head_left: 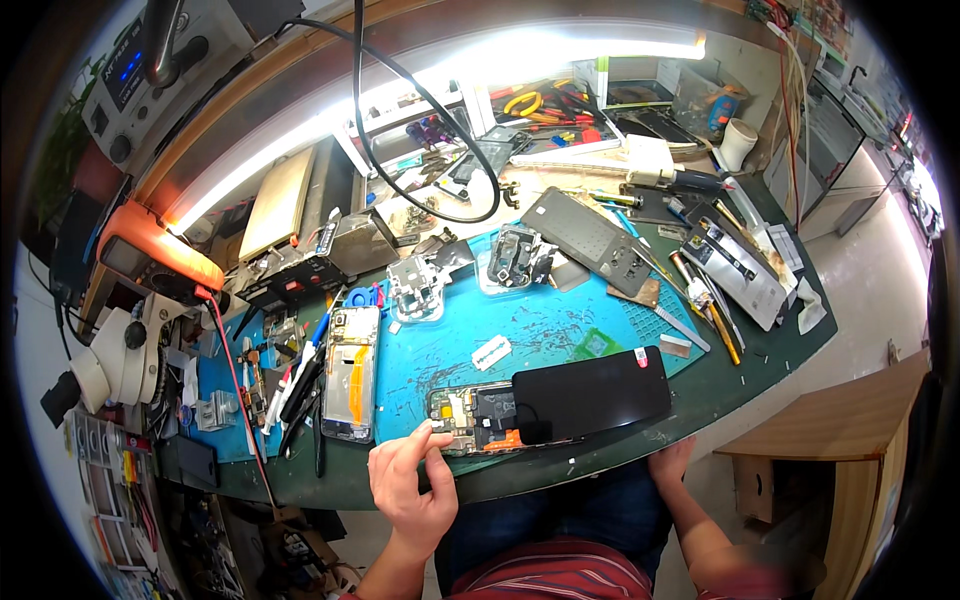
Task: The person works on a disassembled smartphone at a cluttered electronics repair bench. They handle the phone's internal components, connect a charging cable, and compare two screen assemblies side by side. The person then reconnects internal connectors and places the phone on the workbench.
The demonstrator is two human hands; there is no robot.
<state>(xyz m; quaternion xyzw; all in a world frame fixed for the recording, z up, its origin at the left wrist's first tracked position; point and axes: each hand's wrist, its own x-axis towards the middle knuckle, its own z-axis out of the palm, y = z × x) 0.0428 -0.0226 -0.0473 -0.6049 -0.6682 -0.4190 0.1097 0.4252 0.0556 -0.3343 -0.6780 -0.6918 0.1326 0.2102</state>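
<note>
Our left hand (pixel 412 488) rests at the near edge of the bench, fingers loosely curled, with the thumb and forefinger tips touching the left end of the opened phone (pixel 472 418); it grips nothing. That phone lies on the blue mat (pixel 520 325) with its circuit board bared, and a black screen panel (pixel 592 394) lies across its right half. Our right hand (pixel 672 462) sits at the bench edge below the panel's right end, mostly hidden under the rim, so we cannot tell how open it is. To the left of the phone a second phone frame (pixel 350 372) lies lengthwise beside some tweezers (pixel 300 385). A razor blade (pixel 491 352) lies on the mat just above the phone.
</note>
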